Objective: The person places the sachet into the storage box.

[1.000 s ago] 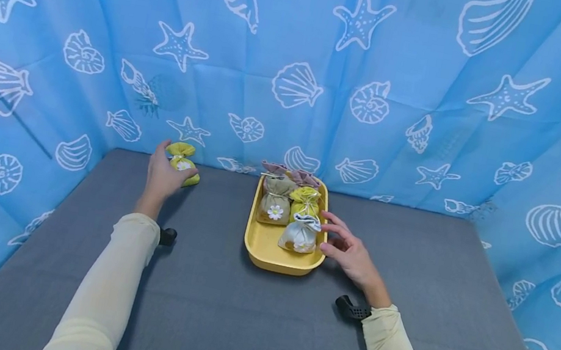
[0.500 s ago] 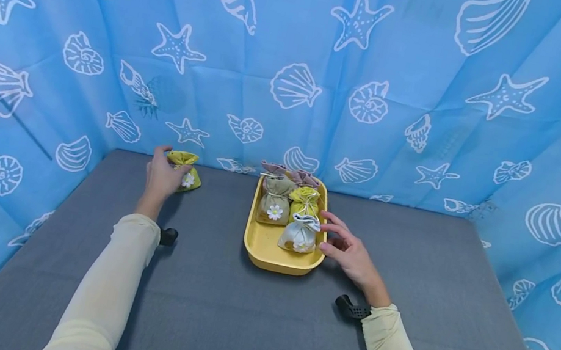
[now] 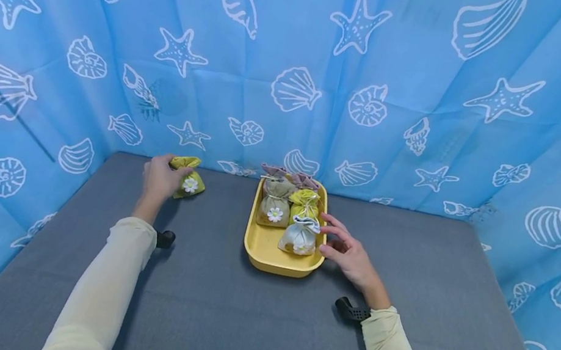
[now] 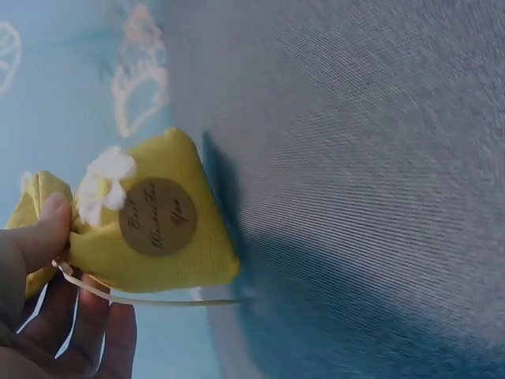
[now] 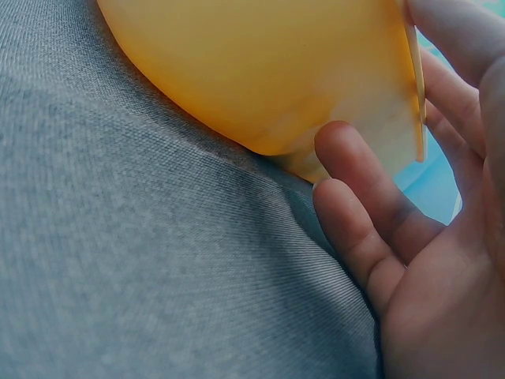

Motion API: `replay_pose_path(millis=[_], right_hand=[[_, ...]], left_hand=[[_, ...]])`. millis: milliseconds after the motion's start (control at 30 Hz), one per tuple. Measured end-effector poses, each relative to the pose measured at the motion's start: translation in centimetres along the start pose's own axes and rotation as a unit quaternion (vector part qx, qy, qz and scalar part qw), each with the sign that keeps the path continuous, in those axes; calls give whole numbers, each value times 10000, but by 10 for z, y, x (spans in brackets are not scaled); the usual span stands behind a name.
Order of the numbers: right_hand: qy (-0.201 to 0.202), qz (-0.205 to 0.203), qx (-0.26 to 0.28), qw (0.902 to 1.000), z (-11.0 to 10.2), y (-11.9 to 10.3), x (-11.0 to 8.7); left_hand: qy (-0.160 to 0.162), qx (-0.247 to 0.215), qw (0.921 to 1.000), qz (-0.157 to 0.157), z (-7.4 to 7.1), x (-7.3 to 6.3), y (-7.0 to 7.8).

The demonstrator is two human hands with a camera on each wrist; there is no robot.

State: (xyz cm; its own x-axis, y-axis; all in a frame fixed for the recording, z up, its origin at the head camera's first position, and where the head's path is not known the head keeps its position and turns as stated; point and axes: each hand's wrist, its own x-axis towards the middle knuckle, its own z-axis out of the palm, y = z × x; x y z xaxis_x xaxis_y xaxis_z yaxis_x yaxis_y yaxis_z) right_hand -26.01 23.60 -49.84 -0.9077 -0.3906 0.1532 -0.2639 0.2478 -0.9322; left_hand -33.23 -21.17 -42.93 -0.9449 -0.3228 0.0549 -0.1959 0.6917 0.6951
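My left hand pinches the gathered neck of a yellow-green drawstring pouch at the table's far left. In the left wrist view, this pouch shows a white flower, a round brown label with writing and a loose cord; its base is close to the cloth. At the centre stands a yellow tray, and my right hand touches its right side with relaxed, spread fingers. The right wrist view has fingers beside the tray's outer wall. Whether the thumb presses the rim is unclear.
Inside the tray are a grey-green pouch, a yellow pouch, a pale blue-grey pouch and pinkish cloth tops behind. Grey cloth covers the table. A blue shell-print curtain encloses the back and sides.
The yellow-green pouch in my left hand has shifted slightly right and toward me, and its flower now faces more forward. My right hand and the tray hold their place.
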Motion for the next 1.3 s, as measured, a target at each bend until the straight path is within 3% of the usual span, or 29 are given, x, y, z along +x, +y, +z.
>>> replay_pose_path(millis=[167, 467, 600, 967, 1100, 1300], right_hand=[[0, -4, -21, 10000, 0, 0, 0], [15, 13, 12, 10000, 1, -1, 0], [1, -27, -11, 10000, 1, 0, 1], [-16, -9, -39, 10000, 0, 1, -1], [-17, -44, -38, 10000, 0, 2, 0], [-18, -73, -4, 10000, 0, 2, 0]], left_hand=[[142, -10, 9992, 376, -4, -4, 10], [-4, -595, 9969, 516, -13, -15, 40], [-123, -714, 9952, 660, -17, -26, 57], [-429, -1158, 9774, 1715, -17, -63, 104], [-676, -1307, 9712, 1875, -14, -76, 117], [-987, -1225, 9685, 1932, -3, -92, 132]])
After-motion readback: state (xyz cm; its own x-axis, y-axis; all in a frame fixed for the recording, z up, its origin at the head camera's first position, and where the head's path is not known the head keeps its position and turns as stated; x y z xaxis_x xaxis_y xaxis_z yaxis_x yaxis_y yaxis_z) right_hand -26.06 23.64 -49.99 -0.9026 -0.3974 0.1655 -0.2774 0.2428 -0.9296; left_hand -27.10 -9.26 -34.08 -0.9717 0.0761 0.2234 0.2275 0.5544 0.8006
